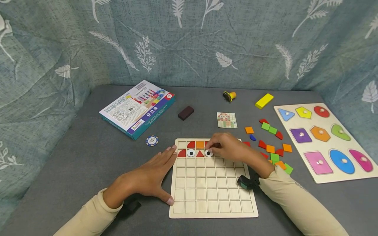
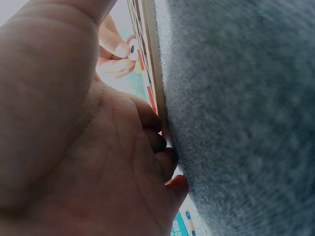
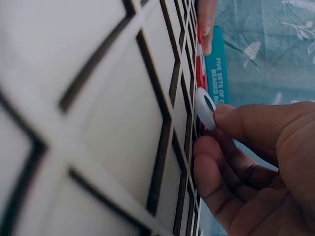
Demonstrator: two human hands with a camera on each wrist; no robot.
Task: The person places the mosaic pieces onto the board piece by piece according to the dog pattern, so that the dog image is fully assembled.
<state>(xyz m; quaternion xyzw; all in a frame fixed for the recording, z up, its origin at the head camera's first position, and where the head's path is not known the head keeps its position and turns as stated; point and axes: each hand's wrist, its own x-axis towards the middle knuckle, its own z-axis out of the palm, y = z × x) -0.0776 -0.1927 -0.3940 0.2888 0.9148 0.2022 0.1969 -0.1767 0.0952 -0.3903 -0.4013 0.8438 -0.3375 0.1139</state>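
Note:
My right hand pinches a white round eye piece with a black pupil. It holds the piece, tilted, at the second row of a wooden grid board. My left hand lies along the board's left edge, thumb spread, fingertips at the upper left corner. In the top rows sit another eye piece, a red triangle, an orange square and red quarter-round pieces. My right fingers hide part of the top row.
Loose coloured pieces lie right of the board, beside a knob shape puzzle. Behind it are a small pattern card, a dark brown block, a yellow block and a yellow-black toy. A boxed set and poker chip lie left.

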